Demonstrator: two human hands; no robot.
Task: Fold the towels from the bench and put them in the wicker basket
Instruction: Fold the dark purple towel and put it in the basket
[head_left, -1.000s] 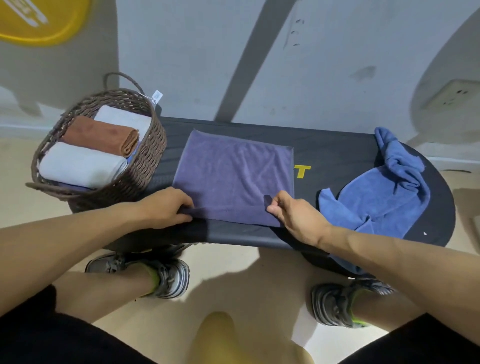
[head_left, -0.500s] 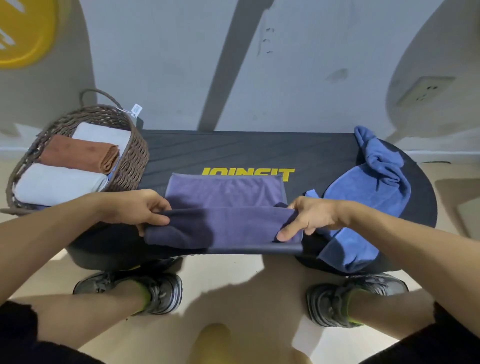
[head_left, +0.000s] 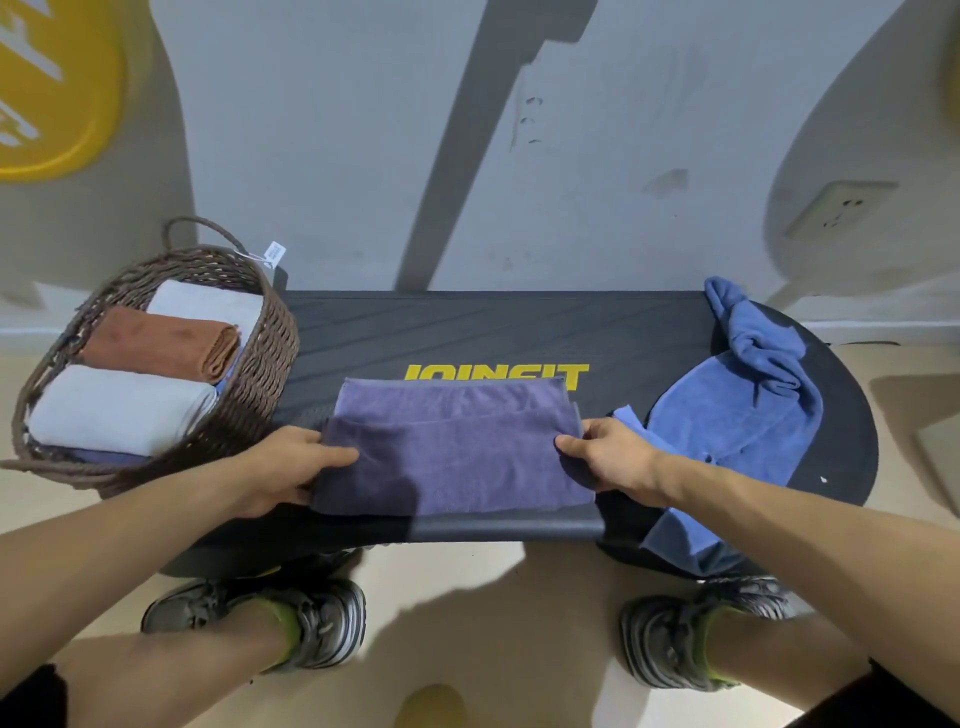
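In the head view, the left hand (head_left: 291, 470) and right hand (head_left: 613, 457) each pinch an end of the purple terry towel (head_left: 452, 457), half-folded at the front edge of the black padded bench (head_left: 467, 332). The brown wicker basket (head_left: 260, 374) at the bench's left end holds several folded towels; a crumpled blue towel (head_left: 748, 405) at the right end awaits folding.
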